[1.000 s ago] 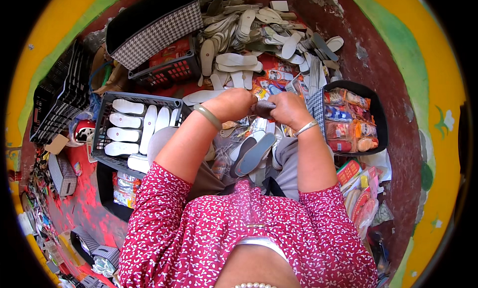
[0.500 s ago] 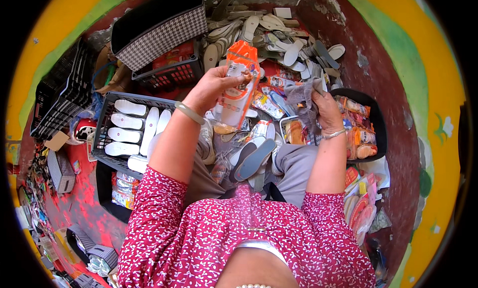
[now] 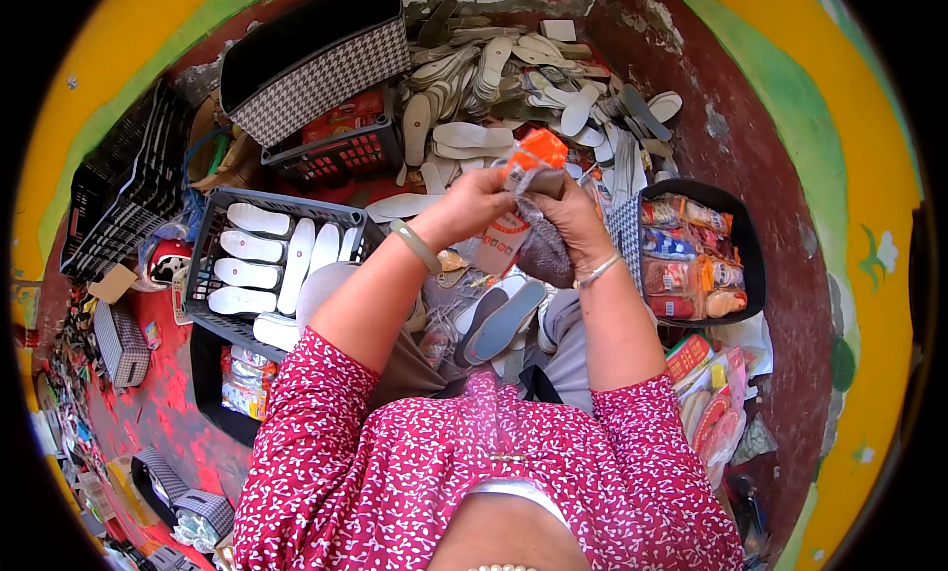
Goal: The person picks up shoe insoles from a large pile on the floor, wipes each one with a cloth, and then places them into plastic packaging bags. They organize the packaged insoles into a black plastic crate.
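My left hand is closed on an orange-topped clear plastic packet in front of my chest. Right beside it, my right hand grips a crumpled grey cloth and presses it against the packet. The fingertips of both hands nearly meet there, and part of the packet is hidden behind them. Below, between my knees, lie loose grey-blue insoles. Beyond my hands spreads a big heap of pale insoles.
On the left stands a dark crate with white insoles. A black-rimmed basket of packaged goods sits to the right. Behind are a houndstooth bin and another crate; stacked black crates lean at the far left.
My hands have come together from apart. The packet has moved right and tilted, and the cloth has moved left onto it. The basket on the right is now less covered by my arm.
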Tool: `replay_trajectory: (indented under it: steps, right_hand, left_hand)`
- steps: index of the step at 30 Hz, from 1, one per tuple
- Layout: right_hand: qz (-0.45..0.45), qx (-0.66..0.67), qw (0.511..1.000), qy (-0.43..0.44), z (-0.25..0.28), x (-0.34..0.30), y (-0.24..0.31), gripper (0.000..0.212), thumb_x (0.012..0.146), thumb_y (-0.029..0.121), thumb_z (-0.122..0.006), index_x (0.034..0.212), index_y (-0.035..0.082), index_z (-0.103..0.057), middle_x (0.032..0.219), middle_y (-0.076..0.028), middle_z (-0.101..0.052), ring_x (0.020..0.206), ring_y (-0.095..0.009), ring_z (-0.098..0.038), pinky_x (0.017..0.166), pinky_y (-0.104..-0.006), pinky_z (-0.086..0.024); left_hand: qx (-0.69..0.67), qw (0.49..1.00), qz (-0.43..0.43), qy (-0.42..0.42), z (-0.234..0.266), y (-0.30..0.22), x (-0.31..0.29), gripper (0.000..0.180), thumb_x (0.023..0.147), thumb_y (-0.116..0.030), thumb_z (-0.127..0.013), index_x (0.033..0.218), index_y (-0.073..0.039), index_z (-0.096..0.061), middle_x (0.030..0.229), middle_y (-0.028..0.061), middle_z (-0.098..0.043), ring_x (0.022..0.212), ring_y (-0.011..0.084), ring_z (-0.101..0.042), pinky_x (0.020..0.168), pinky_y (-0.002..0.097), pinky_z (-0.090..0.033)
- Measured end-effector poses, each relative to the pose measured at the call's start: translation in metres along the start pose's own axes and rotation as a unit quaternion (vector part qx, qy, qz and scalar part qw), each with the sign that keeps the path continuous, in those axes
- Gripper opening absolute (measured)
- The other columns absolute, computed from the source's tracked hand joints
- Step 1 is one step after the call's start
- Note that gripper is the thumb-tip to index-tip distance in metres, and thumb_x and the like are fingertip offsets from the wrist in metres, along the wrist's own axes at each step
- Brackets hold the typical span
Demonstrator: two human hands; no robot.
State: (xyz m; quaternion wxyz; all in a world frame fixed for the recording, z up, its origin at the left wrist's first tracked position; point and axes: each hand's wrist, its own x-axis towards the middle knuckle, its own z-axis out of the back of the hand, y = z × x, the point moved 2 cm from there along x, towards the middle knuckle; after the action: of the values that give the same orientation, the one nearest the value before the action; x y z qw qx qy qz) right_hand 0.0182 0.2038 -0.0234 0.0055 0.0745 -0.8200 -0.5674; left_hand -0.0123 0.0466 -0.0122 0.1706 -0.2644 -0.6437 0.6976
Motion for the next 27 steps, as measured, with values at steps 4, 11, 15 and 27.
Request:
replay_trajectory:
  steps: [4,11,15,27]
  right_hand:
    - [0.004,0.101,0.994,-0.049,0.008,0.005,-0.011,0.022,0.078,0.005,-0.069,0.099,0.002,-0.063,0.088,-0.005,-0.066,0.074,-0.014,-0.064,0.067,-0.0259,-0.053]
    - [0.067,0.157,0.971,-0.17,0.016,0.003,0.002,0.014,0.081,0.0,-0.064,0.094,0.0,-0.065,0.08,-0.008,-0.067,0.06,-0.016,-0.063,0.053,-0.0263,-0.053]
    - [0.13,0.139,0.949,-0.252,0.028,0.013,-0.007,0.013,0.081,0.003,-0.065,0.094,0.0,-0.065,0.08,-0.008,-0.067,0.065,-0.015,-0.064,0.059,-0.0257,-0.052]
    - [0.043,0.215,0.969,-0.11,0.046,-0.002,0.022,0.049,0.082,0.045,-0.063,0.105,0.002,-0.059,0.095,-0.006,-0.064,0.079,-0.02,-0.063,0.071,-0.0355,-0.053]
  left_hand:
    - [0.032,0.999,0.003,-0.003,-0.003,0.012,0.007,0.019,0.083,-0.009,-0.059,0.1,-0.002,-0.065,0.083,0.0024,-0.065,0.073,0.009,-0.059,0.066,0.0268,-0.05]
    - [-0.048,0.996,0.057,0.058,-0.008,0.017,0.006,0.024,0.086,-0.012,-0.063,0.105,0.002,-0.064,0.097,0.0051,-0.067,0.085,0.0106,-0.061,0.079,0.0261,-0.049]
    - [-0.068,0.994,0.064,0.065,-0.013,0.002,0.002,0.022,0.086,-0.011,-0.062,0.104,0.002,-0.064,0.096,0.0067,-0.067,0.086,0.0114,-0.062,0.08,0.0259,-0.049]
    - [-0.304,0.952,-0.024,-0.029,0.013,0.005,0.002,0.02,0.09,-0.01,-0.054,0.104,0.002,-0.06,0.089,0.0057,-0.066,0.073,0.0089,-0.063,0.059,0.0211,-0.051]
